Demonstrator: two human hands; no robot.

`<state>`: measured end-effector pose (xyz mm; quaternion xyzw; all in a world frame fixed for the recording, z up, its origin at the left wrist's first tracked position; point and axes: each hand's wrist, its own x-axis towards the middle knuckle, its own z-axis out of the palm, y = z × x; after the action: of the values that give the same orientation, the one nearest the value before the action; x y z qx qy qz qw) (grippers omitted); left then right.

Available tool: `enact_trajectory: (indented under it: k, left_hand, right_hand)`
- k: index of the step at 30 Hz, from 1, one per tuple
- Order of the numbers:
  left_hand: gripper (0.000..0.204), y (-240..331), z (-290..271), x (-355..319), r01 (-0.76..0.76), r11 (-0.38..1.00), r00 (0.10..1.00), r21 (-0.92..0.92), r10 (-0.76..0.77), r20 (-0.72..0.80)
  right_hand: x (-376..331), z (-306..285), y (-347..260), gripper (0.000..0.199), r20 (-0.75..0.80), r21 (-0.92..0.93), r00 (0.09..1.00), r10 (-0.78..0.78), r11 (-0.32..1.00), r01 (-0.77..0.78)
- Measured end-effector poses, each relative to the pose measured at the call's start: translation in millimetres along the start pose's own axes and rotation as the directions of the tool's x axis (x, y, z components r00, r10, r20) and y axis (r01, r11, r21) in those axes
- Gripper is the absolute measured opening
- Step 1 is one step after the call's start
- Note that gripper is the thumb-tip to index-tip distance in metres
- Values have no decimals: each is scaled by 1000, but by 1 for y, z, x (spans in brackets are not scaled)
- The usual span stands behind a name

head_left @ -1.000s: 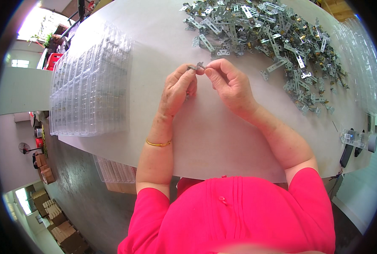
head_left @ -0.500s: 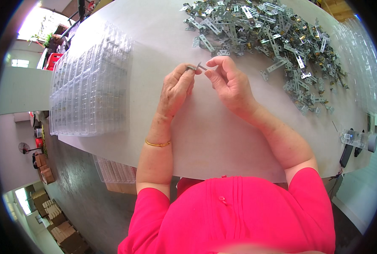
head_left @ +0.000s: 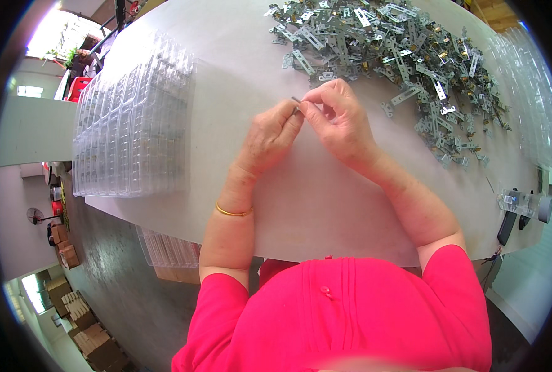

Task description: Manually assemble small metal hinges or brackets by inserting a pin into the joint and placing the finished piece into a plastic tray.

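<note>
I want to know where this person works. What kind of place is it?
Probably a small factory or packing workshop. On the white table lies a big heap of metal brackets, beside stacks of clear plastic trays. Cardboard boxes are piled on the floor. Both hands pinch one small metal part.

A wide white table [head_left: 301,204] is carrying everything here, its pale top curving away toward the far edge. A big heap of small metal brackets [head_left: 406,56] is lying spread over the far right part of it, loose pieces trailing down toward the near edge. On the left, stacks of clear plastic blister trays [head_left: 133,124] are sitting side by side, reaching to the table's left edge. More clear trays [head_left: 530,93] are lining the far right rim. Near the right corner, a tape dispenser [head_left: 524,204] is resting, well apart from the heap.
</note>
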<state>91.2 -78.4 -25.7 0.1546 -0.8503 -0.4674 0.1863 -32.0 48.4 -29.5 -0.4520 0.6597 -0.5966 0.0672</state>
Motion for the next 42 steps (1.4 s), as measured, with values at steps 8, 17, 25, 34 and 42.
enact_trajectory:
  k: [8, 17, 25, 34, 42]
  left_hand:
    - [28, -4, -2, 1, 254, 764, 967, -594, -204, 152]
    - [32, -12, -9, 5, 203, 558, 977, -804, -175, 125]
    - [32, -11, -8, 4, 210, 599, 976, -773, -181, 124]
    - [27, -3, -10, 0, 182, 855, 982, -486, -136, 128]
    - [16, 0, 3, 2, -57, 961, 998, -272, 47, -42]
  right_hand:
    - [6, -8, 1, 8, -63, 320, 981, 183, 935, -154]
    - [2, -3, -3, 15, 144, 304, 942, 304, 892, -334]
    - [1, -3, -2, 14, 148, 221, 940, 309, 916, -336]
    - [3, -8, -5, 10, 136, 39, 972, 193, 979, -200]
    - [14, -17, -1, 16, 446, 391, 787, 426, 698, -600]
